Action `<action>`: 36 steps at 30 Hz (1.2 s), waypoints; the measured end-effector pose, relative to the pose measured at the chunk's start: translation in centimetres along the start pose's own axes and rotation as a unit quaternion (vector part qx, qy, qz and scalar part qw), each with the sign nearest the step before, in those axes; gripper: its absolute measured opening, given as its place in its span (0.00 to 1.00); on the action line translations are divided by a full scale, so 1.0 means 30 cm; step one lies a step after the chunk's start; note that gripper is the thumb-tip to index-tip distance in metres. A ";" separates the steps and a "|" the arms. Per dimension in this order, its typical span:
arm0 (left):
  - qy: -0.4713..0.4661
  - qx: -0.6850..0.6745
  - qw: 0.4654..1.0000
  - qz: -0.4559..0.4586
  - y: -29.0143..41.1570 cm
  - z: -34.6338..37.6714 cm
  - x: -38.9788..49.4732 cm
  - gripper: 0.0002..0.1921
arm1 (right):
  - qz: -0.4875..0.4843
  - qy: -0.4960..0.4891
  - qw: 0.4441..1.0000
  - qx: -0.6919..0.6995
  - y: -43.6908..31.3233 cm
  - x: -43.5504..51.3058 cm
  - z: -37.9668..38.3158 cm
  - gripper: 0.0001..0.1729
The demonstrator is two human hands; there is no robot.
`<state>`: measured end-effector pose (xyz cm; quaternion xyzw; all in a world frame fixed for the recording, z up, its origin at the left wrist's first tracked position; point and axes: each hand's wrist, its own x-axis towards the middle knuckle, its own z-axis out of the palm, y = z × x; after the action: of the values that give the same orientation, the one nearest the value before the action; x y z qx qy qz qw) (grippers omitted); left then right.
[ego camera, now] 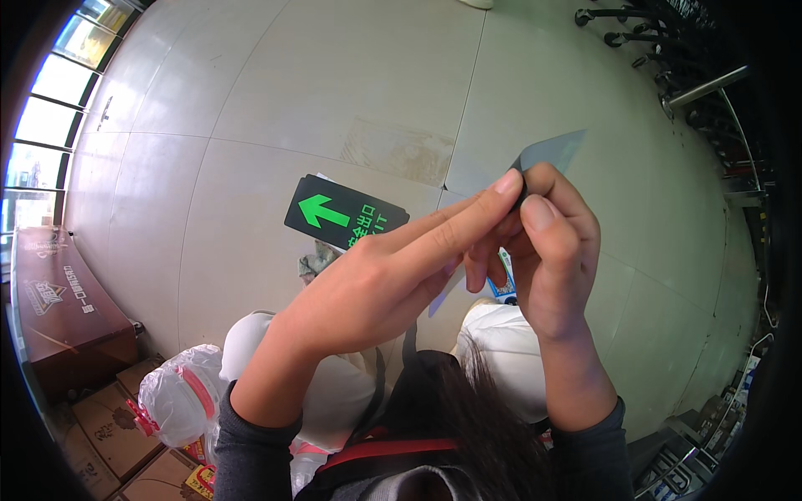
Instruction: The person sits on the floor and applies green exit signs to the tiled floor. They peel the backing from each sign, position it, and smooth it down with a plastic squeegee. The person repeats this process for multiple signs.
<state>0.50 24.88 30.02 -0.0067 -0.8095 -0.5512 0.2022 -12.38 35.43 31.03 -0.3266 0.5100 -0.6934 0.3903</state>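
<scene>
Both my hands are raised above the floor, with their fingertips together on a thin, bendy sheet [554, 152]. Its upper part curls out beyond my fingers, grey and partly see-through. My left hand [382, 272] comes in from the left and pinches the sheet's dark edge; some of its fingers are hidden behind the hand. The thumb and index finger of my right hand [557, 250] grip the same edge. Below them on the tiles lies a black sign panel [322, 213] with a green arrow and writing, partly covered by my left hand.
A greyish cloth [315, 262] lies beside the sign. A rectangular residue patch [401, 150] marks the floor tiles. A brown box [69, 300], cardboard cartons [116, 426] and a clear plastic bottle [182, 391] stand at left. Wheeled chair bases [626, 37] are at upper right.
</scene>
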 end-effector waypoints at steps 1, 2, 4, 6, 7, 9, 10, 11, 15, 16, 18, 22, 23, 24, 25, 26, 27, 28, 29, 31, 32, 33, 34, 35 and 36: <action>-0.001 0.004 1.000 -0.003 0.000 0.000 -0.001 0.33 | -0.002 0.001 0.999 -0.033 -0.001 0.002 0.000 0.16; -0.002 0.008 1.000 -0.006 0.000 0.001 -0.003 0.33 | 0.005 0.005 0.999 -0.034 -0.002 0.004 -0.001 0.16; -0.001 0.023 1.000 -0.012 0.000 0.000 -0.005 0.33 | 0.000 -0.001 0.999 -0.042 -0.003 0.008 -0.001 0.15; 0.002 0.046 0.999 -0.018 0.000 -0.001 -0.009 0.34 | 0.006 0.001 0.999 -0.047 -0.003 0.010 -0.002 0.15; 0.004 0.050 0.999 -0.017 -0.002 -0.001 -0.010 0.34 | 0.007 0.001 0.999 -0.049 -0.002 0.011 -0.002 0.15; 0.007 0.057 0.998 -0.017 -0.006 0.000 -0.013 0.34 | 0.006 0.009 0.999 -0.049 0.001 0.009 -0.001 0.14; 0.006 0.055 0.998 -0.020 -0.009 0.001 -0.015 0.33 | 0.008 0.012 0.999 -0.050 0.002 0.008 -0.001 0.14; 0.006 0.052 0.998 -0.023 -0.011 0.002 -0.016 0.33 | 0.006 0.012 0.999 -0.048 0.004 0.008 -0.002 0.14; -0.006 0.060 0.998 -0.028 -0.021 0.005 -0.017 0.32 | 0.000 0.003 0.999 -0.048 0.008 0.011 -0.011 0.14; -0.009 0.061 0.998 -0.032 -0.022 0.005 -0.016 0.32 | -0.002 0.001 0.999 -0.050 0.009 0.012 -0.012 0.14; -0.011 0.055 0.997 -0.045 -0.018 0.002 -0.019 0.31 | 0.002 0.004 0.999 -0.048 0.009 0.011 -0.013 0.14; -0.010 0.022 0.998 -0.056 -0.011 -0.002 -0.025 0.31 | 0.005 -0.002 0.999 -0.041 0.004 0.009 -0.008 0.15; -0.007 0.016 0.998 -0.057 -0.011 -0.001 -0.024 0.31 | 0.010 0.001 0.999 -0.042 0.002 0.008 -0.008 0.15; -0.004 0.009 0.998 -0.056 -0.011 0.000 -0.024 0.31 | 0.011 0.002 0.999 -0.041 0.000 0.008 -0.007 0.15; -0.004 0.004 0.998 -0.055 -0.012 0.000 -0.023 0.31 | 0.009 0.001 0.999 -0.038 -0.002 0.007 -0.007 0.15; -0.005 0.000 0.999 -0.052 -0.013 0.001 -0.022 0.31 | 0.013 0.004 0.999 -0.037 -0.004 0.007 -0.007 0.15; -0.005 -0.007 0.999 -0.048 -0.013 0.001 -0.021 0.31 | 0.014 0.005 0.999 -0.034 -0.005 0.006 -0.007 0.15; -0.007 -0.005 0.999 -0.051 -0.012 0.002 -0.021 0.31 | 0.011 0.003 0.999 -0.030 -0.006 0.006 -0.007 0.15; -0.008 -0.005 0.999 -0.053 -0.010 0.002 -0.021 0.31 | 0.015 0.006 0.999 -0.030 -0.006 0.006 -0.007 0.15; -0.011 -0.004 0.998 -0.060 -0.007 0.002 -0.021 0.31 | 0.013 0.003 1.000 -0.025 -0.007 0.005 -0.007 0.15; -0.012 -0.002 0.998 -0.064 -0.005 0.001 -0.021 0.31 | 0.016 0.005 1.000 -0.026 -0.007 0.005 -0.008 0.15; -0.015 -0.001 0.998 -0.069 -0.004 0.000 -0.021 0.32 | 0.016 0.004 1.000 -0.027 -0.007 0.006 -0.008 0.15; -0.019 0.000 0.997 -0.072 -0.003 -0.001 -0.021 0.32 | 0.013 0.001 1.000 -0.026 -0.007 0.005 -0.008 0.15; -0.024 0.001 0.997 -0.074 -0.002 -0.003 -0.021 0.32 | 0.017 0.003 0.999 -0.028 -0.008 0.005 -0.008 0.15; -0.027 -0.006 0.996 -0.079 -0.001 -0.004 -0.022 0.32 | 0.017 0.004 0.999 -0.029 -0.009 0.005 -0.008 0.16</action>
<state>1.12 24.88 29.81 0.0412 -0.8091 -0.5703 0.1358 -12.69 35.46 31.22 -0.3265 0.5368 -0.6729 0.3905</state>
